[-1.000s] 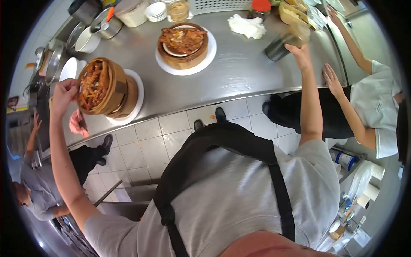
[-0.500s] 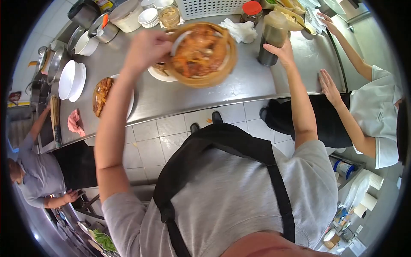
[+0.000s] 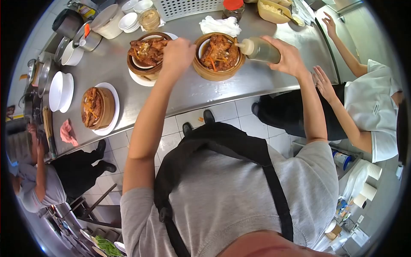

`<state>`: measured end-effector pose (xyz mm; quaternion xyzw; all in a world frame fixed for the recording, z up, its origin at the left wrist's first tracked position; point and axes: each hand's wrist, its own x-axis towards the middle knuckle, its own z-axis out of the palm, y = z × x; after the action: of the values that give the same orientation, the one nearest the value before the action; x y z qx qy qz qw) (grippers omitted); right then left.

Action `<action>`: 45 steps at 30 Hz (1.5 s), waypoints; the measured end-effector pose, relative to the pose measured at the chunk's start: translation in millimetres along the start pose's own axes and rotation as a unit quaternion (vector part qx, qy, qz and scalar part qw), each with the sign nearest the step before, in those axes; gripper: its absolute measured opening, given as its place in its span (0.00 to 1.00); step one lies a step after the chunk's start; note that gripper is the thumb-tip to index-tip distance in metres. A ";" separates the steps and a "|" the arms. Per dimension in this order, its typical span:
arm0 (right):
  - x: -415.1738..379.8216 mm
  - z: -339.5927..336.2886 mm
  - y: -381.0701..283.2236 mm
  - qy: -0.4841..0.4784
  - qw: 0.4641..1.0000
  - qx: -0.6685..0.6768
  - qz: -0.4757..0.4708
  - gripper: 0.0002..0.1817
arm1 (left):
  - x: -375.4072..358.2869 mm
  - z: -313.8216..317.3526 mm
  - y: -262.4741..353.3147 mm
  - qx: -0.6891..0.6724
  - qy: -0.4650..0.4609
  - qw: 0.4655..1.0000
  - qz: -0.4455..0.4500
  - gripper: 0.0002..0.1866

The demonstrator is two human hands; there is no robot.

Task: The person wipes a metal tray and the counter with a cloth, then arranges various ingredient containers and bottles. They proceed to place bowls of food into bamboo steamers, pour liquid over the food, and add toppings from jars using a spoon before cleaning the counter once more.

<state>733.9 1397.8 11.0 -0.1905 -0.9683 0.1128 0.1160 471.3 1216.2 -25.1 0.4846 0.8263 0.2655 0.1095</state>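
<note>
My right hand [image 3: 286, 55] grips a squeeze bottle [image 3: 261, 49] that is tipped on its side. Its nozzle points left, over the rim of the right bamboo steamer [image 3: 212, 76], which holds glossy braised meat with orange shreds [image 3: 219, 53]. Between this steamer and the middle one is my left hand [image 3: 179, 58], its fingers curled and the fingertips hidden. It overlaps the edge of the middle bamboo steamer [image 3: 157, 73], which stands on a white plate and has similar food inside. Further left, a third filled steamer [image 3: 106, 109] sits on another white plate [image 3: 114, 122].
A white cloth [image 3: 220, 26] lies behind the right steamer, near a red-lidded jar [image 3: 233, 10]. White bowls [image 3: 128, 22] and a perforated basket [image 3: 182, 8] stand at the back. A pink cloth [image 3: 68, 132] lies left. One co-worker [image 3: 372, 107] stands right, another [image 3: 40, 184] left.
The lifted steamer now rests on the counter, and my left hand has moved right and down from it. My right hand has tipped the previously upright bottle leftward. The left co-worker has shifted.
</note>
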 end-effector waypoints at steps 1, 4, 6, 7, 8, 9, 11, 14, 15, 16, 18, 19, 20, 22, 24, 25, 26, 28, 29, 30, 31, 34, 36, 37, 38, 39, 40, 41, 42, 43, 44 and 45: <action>-1.7 -3.5 -4.2 0.000 1.000 0.000 0.003 0.41 | -9.0 -12.5 2.5 -0.017 0.011 0.999 0.033 0.12; -3.6 -8.9 -12.7 -0.040 0.997 -0.058 0.028 0.41 | -39.5 -38.7 -0.5 -0.065 0.001 0.996 0.061 0.12; -3.2 -8.2 -12.6 -0.011 0.995 -0.098 0.003 0.41 | -61.0 -49.4 -8.6 -0.106 -0.032 0.994 0.027 0.12; -2.5 -8.7 -14.1 -0.010 0.995 -0.099 0.004 0.41 | -72.0 -51.6 -14.8 -0.117 -0.046 0.992 -0.002 0.12; -0.8 -9.6 -16.3 -0.013 0.994 -0.105 0.019 0.41 | -82.6 -52.1 -22.1 -0.116 -0.045 0.992 0.001 0.12; 0.6 -10.5 -18.3 -0.016 0.993 -0.112 0.034 0.41 | -93.7 -50.7 -30.1 -0.160 -0.051 0.985 -0.048 0.12; 3.2 -11.3 -21.6 -0.021 0.992 -0.120 0.029 0.41 | -113.5 -50.3 -42.2 -0.204 -0.057 0.972 -0.097 0.12; 5.9 -10.5 -22.3 -0.012 0.992 -0.120 0.030 0.40 | -134.1 -50.8 -67.5 -0.261 -0.048 0.946 -0.187 0.13; 6.7 -10.1 -21.0 0.001 0.993 -0.111 0.034 0.40 | -137.6 -49.1 -79.1 -0.261 -0.048 0.946 -0.186 0.13; 6.9 -10.1 -21.1 0.002 0.993 -0.112 0.034 0.40 | -141.2 -47.0 -89.4 -0.276 -0.023 0.937 -0.211 0.14; 7.0 -10.5 -21.4 -0.050 0.991 -0.113 0.053 0.40 | -145.1 -41.0 -112.0 -0.292 0.002 0.927 -0.233 0.15; 5.7 -8.6 -17.8 -0.049 0.991 -0.114 0.052 0.40 | -144.4 -37.6 -124.0 -0.323 0.024 0.913 -0.249 0.17; 3.2 -6.1 -10.7 -0.029 0.998 -0.033 0.037 0.40 | -142.9 -33.6 -133.2 -0.354 0.046 0.896 -0.265 0.21; 1.5 -5.6 -4.0 -0.012 0.999 0.049 0.012 0.40 | -136.3 -28.3 -136.6 -0.401 0.081 0.876 -0.256 0.23; 5.2 -4.2 -6.1 0.007 0.994 0.109 0.012 0.41 | -125.3 -24.0 -145.6 -0.444 0.106 0.857 -0.239 0.27; 8.5 -4.7 -8.5 0.005 0.993 0.114 -0.002 0.41 | -121.3 -24.8 -139.7 -0.459 0.115 0.851 -0.228 0.22; 12.2 -7.7 -11.9 0.007 0.993 0.121 -0.006 0.41 | -114.9 -26.9 -138.4 -0.444 0.083 0.865 -0.219 0.21; 26.6 -11.0 -23.9 0.010 0.991 0.132 -0.025 0.42 | -107.3 -28.6 -124.3 -0.454 0.094 0.857 -0.226 0.17; 33.2 -12.6 -30.2 0.010 0.991 0.129 -0.036 0.42 | -102.6 -22.7 -132.2 -0.446 0.089 0.862 -0.225 0.16; 41.0 -13.8 -36.6 0.010 0.991 0.126 -0.045 0.42 | -102.3 -25.2 -131.6 -0.452 0.080 0.864 -0.206 0.16; 50.6 -14.5 -44.7 0.009 0.990 0.129 -0.056 0.42 | -104.4 -28.5 -131.8 -0.457 0.069 0.867 -0.187 0.17; 75.6 -8.4 -69.1 -0.008 0.991 0.114 -0.071 0.41 | -118.6 -48.8 -128.5 -0.426 0.064 0.877 -0.213 0.16; 93.7 -6.3 -82.1 -0.034 0.991 0.098 -0.082 0.41 | -131.8 -56.8 -147.9 -0.310 0.177 0.919 -0.170 0.16; 103.2 -5.3 -85.0 -0.060 0.991 0.083 -0.090 0.41 | -140.4 -64.3 -161.1 -0.184 0.282 0.933 -0.123 0.15; 114.4 4.3 -80.7 -0.036 0.986 0.091 -0.136 0.41 | -151.3 -77.4 -174.0 -0.114 0.383 0.909 -0.117 0.14; 124.2 8.4 -80.8 -0.036 0.986 0.091 -0.136 0.41 | -163.7 -91.4 -183.6 -0.041 0.477 0.871 -0.108 0.14; 133.2 12.3 -83.2 -0.040 0.986 0.057 -0.149 0.41 | -179.0 -103.5 -180.3 -0.013 0.533 0.829 -0.170 0.12; 140.8 15.8 -85.9 -0.044 0.986 0.024 -0.161 0.41 | -194.1 -114.2 -178.7 0.016 0.584 0.779 -0.230 0.11; 147.7 18.9 -88.6 -0.043 0.986 0.025 -0.162 0.41 | -207.9 -118.3 -198.7 0.093 0.589 0.756 -0.270 0.11; 153.8 21.9 -91.4 -0.044 0.983 0.016 -0.176 0.41 | -222.7 -118.1 -228.4 0.170 0.590 0.727 -0.307 0.12; 159.9 24.8 -92.9 -0.045 0.981 0.007 -0.190 0.41 | -238.5 -111.0 -264.6 0.172 0.591 0.726 -0.307 0.12; 168.0 29.4 -92.8 -0.045 0.980 0.010 -0.193 0.41 | -255.9 -99.4 -304.0 0.143 0.501 0.763 -0.383 0.13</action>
<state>543.0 1375.3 38.0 0.0061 -0.9898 0.1070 0.0939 331.5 845.0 -127.3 -0.0645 0.9088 0.2852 -0.2978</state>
